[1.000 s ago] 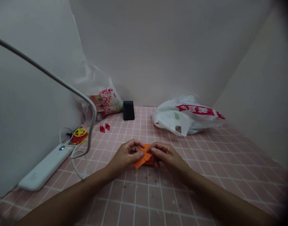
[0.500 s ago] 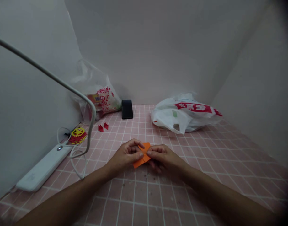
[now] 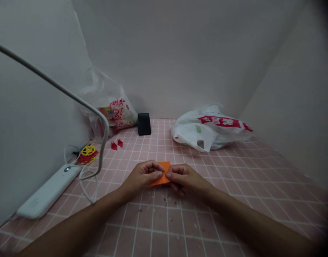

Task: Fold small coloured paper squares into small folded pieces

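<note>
Between my two hands is a small folded piece of orange paper (image 3: 164, 166), with a crease down its middle. My left hand (image 3: 145, 175) pinches its left side between thumb and fingers. On the right side, my right hand (image 3: 185, 177) grips it the same way, with the thumb and fingertips close to the centre crease. The fingers cover parts of the paper's edges. Beyond my left hand lie two small red folded paper pieces (image 3: 117, 144) on the pink tiled surface (image 3: 164, 221).
A white power strip (image 3: 46, 191) and a looping grey cable (image 3: 103, 125) are at left, beside yellow and red cut-outs (image 3: 88, 154). At the back stand a clear plastic bag (image 3: 121, 114), a black phone (image 3: 144, 124) and a white plastic bag (image 3: 196, 132).
The orange paper has turned slightly, its lower edge now lying flatter and higher. Both hands keep their pinch and have barely shifted.
</note>
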`<state>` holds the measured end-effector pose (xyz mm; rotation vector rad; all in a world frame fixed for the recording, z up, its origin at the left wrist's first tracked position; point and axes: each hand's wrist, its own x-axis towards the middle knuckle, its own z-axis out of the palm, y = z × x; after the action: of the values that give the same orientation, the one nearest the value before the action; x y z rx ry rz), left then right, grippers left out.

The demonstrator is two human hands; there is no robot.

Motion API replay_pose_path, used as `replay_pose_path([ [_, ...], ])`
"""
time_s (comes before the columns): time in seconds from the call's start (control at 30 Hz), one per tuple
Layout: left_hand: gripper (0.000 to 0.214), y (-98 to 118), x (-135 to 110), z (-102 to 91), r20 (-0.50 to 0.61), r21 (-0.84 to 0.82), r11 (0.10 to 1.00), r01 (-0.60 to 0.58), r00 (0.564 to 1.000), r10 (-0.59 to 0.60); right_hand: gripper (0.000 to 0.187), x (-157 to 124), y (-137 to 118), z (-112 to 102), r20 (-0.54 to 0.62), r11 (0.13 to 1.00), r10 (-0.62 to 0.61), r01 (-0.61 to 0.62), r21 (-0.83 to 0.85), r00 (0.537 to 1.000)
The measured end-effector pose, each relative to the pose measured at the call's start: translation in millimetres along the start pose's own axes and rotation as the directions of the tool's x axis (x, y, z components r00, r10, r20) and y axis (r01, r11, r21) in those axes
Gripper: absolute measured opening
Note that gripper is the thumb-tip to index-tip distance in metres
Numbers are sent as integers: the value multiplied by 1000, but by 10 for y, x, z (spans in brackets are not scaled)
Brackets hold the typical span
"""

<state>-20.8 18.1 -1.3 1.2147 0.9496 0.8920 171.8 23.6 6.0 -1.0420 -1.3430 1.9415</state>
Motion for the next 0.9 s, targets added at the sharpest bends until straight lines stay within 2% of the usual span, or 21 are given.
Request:
replay_pose_path([
  [0.27,18,68,-6,-32,61,100,992,-71,996,65,29,4,-37,-19,-28,999,4,-5,-43,1000],
  [0.37,17,70,-4,-31,29,157,985,-71,997,68,29,14,2,-31,-31,997,-22,19,-69,999],
  [0.57,15,91,-28,-13,-24,371,926,-68,996,83,28,13,54,-23,-58,990,-76,68,-127,995],
  [0.63,15,91,-31,-5,-21,335,942,-31,999,41,27,9,45,-12,-64,986,-89,79,-146,994],
  [0.73,16,81,-26,13,10,171,983,63,998,-66,26,12,40,-4,-54,976,-129,118,-183,990],
  [0.9,18,60,-15,33,50,-39,980,193,980,-191,26,27,75,-21,-37,945,-225,209,-251,974],
])
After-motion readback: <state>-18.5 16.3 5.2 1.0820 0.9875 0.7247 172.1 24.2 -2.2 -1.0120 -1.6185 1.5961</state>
